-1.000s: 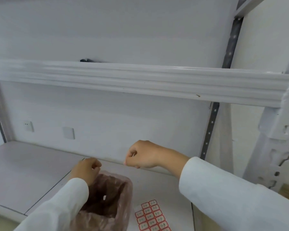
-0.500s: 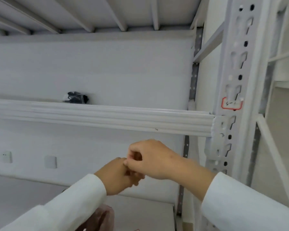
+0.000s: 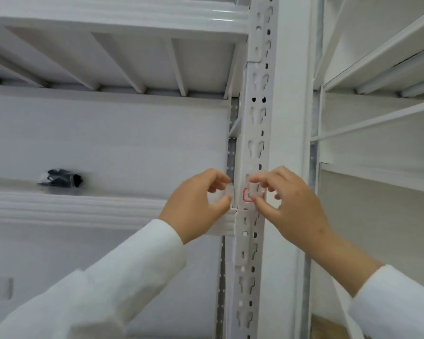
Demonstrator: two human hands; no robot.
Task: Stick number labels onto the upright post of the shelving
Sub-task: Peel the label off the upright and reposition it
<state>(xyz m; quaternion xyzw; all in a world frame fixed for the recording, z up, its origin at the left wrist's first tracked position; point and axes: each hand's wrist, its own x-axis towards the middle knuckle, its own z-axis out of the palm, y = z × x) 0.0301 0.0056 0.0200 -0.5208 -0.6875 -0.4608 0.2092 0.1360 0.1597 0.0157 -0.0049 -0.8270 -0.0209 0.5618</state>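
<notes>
The white upright post (image 3: 257, 118), punched with slots, runs down the middle of the view. A red-bordered number label (image 3: 247, 195) is stuck on it just above the shelf beam (image 3: 83, 206). My left hand (image 3: 196, 204) pinches one end of a clear, shiny strip (image 3: 228, 189) at the post's left edge. My right hand (image 3: 291, 206) pinches the other end against the post's face, its fingertips partly covering the label. The strip looks like tape, but blur hides its exact shape.
A small black object (image 3: 61, 178) lies on the shelf to the left. The ribbed underside of the upper shelf (image 3: 132, 59) is overhead. Another white shelving unit (image 3: 377, 143) stands to the right of the post.
The view has swung up and right, away from the lower shelf with the label sheet and bag. Both hands have risen to the post and now sit on either side of the label.
</notes>
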